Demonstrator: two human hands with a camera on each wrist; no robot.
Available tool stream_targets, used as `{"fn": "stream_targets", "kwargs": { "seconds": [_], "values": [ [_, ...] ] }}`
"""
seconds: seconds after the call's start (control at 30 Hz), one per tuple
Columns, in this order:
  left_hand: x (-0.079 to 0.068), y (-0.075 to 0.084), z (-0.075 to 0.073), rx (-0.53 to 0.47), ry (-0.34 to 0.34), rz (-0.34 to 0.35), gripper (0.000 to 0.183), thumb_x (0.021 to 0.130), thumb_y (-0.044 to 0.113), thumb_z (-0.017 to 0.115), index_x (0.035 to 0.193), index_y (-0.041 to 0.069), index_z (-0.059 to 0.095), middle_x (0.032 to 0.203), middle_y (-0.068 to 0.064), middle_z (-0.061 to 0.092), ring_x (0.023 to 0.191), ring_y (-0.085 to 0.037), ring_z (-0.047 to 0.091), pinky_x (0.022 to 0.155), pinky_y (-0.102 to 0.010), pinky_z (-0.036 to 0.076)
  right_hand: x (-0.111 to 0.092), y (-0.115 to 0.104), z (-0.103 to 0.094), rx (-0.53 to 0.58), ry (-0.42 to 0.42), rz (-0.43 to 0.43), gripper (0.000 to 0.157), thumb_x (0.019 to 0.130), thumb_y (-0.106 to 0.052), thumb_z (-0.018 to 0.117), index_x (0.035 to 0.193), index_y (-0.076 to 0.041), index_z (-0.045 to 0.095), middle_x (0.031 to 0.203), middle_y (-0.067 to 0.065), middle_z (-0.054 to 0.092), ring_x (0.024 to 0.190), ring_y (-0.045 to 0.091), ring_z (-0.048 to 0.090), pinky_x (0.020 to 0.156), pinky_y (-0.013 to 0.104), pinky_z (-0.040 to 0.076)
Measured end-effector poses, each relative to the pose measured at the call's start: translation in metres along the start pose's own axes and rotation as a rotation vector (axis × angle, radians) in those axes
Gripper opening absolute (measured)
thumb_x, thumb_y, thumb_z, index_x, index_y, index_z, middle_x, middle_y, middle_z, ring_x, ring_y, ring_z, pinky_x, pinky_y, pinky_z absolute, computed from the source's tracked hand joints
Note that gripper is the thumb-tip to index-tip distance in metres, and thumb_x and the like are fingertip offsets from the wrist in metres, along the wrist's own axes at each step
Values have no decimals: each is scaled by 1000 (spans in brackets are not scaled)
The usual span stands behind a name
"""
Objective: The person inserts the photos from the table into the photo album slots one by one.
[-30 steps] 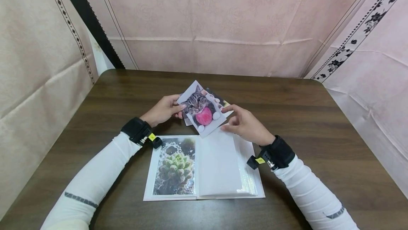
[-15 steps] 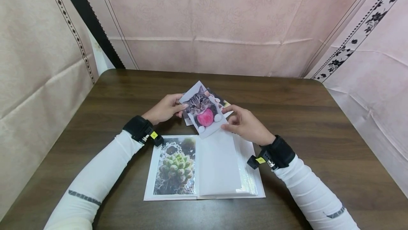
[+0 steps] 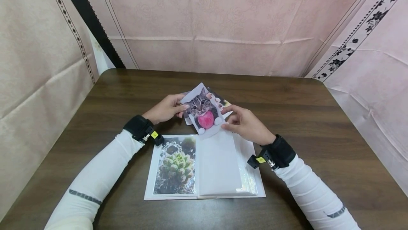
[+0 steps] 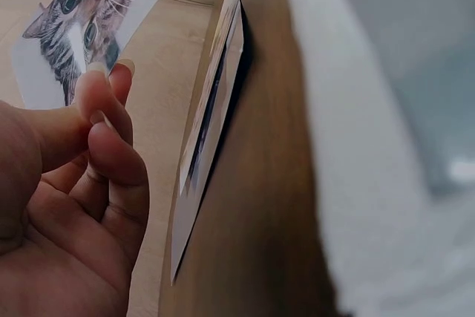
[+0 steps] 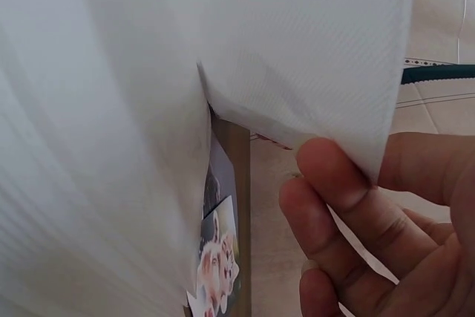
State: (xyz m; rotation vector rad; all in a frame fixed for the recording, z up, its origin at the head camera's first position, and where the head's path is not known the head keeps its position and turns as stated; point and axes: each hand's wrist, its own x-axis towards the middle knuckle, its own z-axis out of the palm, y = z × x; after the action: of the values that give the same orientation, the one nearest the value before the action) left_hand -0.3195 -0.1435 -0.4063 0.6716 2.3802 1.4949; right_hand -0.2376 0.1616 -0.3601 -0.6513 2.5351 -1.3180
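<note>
My left hand (image 3: 165,109) pinches a photo (image 3: 204,111) of a tabby cat with a pink heart between thumb and fingers, tilted above the album's top edge. In the left wrist view the cat photo (image 4: 96,20) stands out from the fingertips. An open photo album (image 3: 148,173) lies below, a succulent picture (image 3: 175,166) in its left page. With thumb and fingers, my right hand (image 3: 247,125) pinches the top corner of the white right-hand album page (image 3: 220,162), which is lifted; the page (image 5: 312,42) fills much of the right wrist view.
Several more photos (image 3: 224,104) lie overlapping on the brown wooden table (image 3: 127,91) behind the cat photo, partly hidden by it. Pale patterned cloth (image 3: 204,21) hangs behind the table and at both sides.
The cat photo and my left hand have shifted slightly right, and the photo has come down a little toward the album page. My right hand stays at the page corner.
</note>
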Motion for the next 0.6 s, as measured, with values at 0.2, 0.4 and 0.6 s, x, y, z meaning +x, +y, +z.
{"fn": "stream_targets", "kwargs": {
  "seconds": [0.2, 0.4, 0.6],
  "values": [
    [-1, 6, 1, -9, -15, -12, 36, 97, 19, 53, 132, 9, 49, 91, -17, 62, 72, -25, 57, 67, -35, 49, 0, 1, 0, 5, -3, -6, 51, 84, -17, 71, 128, -5, 48, 78, 8, 65, 74, 29, 58, 73, 29, 45],
    [-2, 11, 5, -51, -41, 15, 51, 99, 17, 48, 147, 26, 32, 113, -15, 61, 82, -28, 66, 71, -40, 51, -1, 0, 0, 1, -6, -7, 53, 84, -17, 72, 129, -6, 47, 79, 8, 66, 73, 28, 58, 70, 25, 45],
    [-2, 12, 9, -72, -53, 69, 57, 100, 14, 46, 150, 35, 29, 118, -14, 54, 82, -28, 66, 70, -41, 51, 0, 0, -1, 20, -19, 8, 54, 84, -15, 71, 130, -6, 45, 78, 8, 64, 74, 27, 57, 71, 27, 44]
  ]
}}
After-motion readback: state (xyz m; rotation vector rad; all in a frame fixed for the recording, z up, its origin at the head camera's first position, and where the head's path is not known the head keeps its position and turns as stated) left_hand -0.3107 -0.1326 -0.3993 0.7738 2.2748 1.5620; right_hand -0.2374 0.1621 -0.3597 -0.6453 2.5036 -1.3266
